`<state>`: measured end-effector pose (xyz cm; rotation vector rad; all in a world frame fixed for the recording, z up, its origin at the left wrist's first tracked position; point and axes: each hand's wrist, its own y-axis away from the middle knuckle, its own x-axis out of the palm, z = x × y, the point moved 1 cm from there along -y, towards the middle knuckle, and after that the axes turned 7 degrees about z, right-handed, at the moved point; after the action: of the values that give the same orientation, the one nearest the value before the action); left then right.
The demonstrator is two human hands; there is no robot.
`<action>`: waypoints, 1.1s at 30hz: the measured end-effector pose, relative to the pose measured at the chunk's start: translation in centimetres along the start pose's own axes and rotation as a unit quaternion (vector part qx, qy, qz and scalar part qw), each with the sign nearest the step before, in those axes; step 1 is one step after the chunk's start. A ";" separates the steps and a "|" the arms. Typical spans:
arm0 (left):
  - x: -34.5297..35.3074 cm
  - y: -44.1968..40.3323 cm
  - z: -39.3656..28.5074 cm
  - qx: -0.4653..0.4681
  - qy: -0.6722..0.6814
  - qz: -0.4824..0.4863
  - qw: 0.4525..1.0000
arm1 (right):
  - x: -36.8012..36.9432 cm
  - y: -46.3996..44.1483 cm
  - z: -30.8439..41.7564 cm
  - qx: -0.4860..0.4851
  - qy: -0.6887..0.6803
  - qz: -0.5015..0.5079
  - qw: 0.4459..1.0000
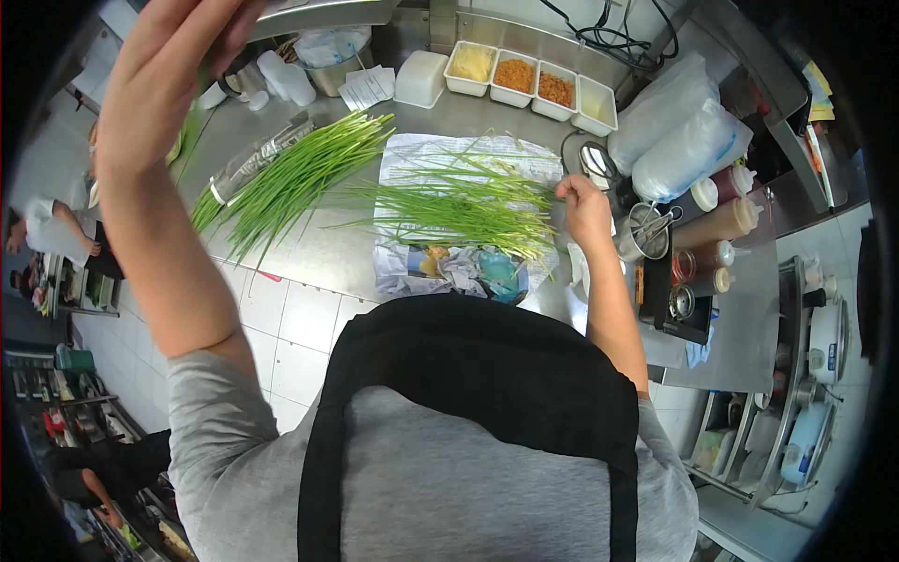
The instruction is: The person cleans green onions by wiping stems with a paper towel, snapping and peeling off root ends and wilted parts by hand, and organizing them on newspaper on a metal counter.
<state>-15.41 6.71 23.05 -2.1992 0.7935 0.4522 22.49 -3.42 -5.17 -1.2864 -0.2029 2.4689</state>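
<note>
On newspaper sheets (393, 267) across the metal counter lies a loose layer of long green stalks (449, 201), their pale ends to the right. My right hand (586, 208) is beside those ends, its fingers curled together in a pinch; anything between the fingertips is too small to name. A thicker green bundle (304, 173) rests slantwise at the left, next to a newspaper-wrapped roll (257, 159). My left hand (183, 70) is raised high at the upper left, fingers stretched out and partly cut off by the frame's top edge. Blurred green stalks show behind it.
Beyond the newspaper stand white containers (513, 78) of yellow and orange food. Plastic bags (688, 140), squeeze bottles (721, 225) and a metal cup with utensils (644, 231) line the right side. Two other people (61, 229) are at the far left.
</note>
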 end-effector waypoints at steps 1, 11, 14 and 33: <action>-0.9 0.9 0.7 -0.025 -0.067 0.025 0.997 | 0.1 0.0 -0.3 -0.006 0.029 0.009 1.000; -1.0 7.5 22.7 -0.288 -0.333 0.159 0.884 | 3.7 -0.3 0.9 -0.091 0.034 0.053 0.994; 0.4 8.2 27.1 -0.253 -0.430 0.130 0.857 | 5.0 -0.5 1.5 -0.076 0.071 0.055 0.993; 31.3 3.0 22.1 -0.036 -0.271 0.174 0.946 | 2.3 -0.4 1.6 -0.016 0.097 0.042 0.994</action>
<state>4.30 9.11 -9.85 -1.8520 0.8571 1.2164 20.03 -2.09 -5.90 -1.5677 -0.1414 2.3979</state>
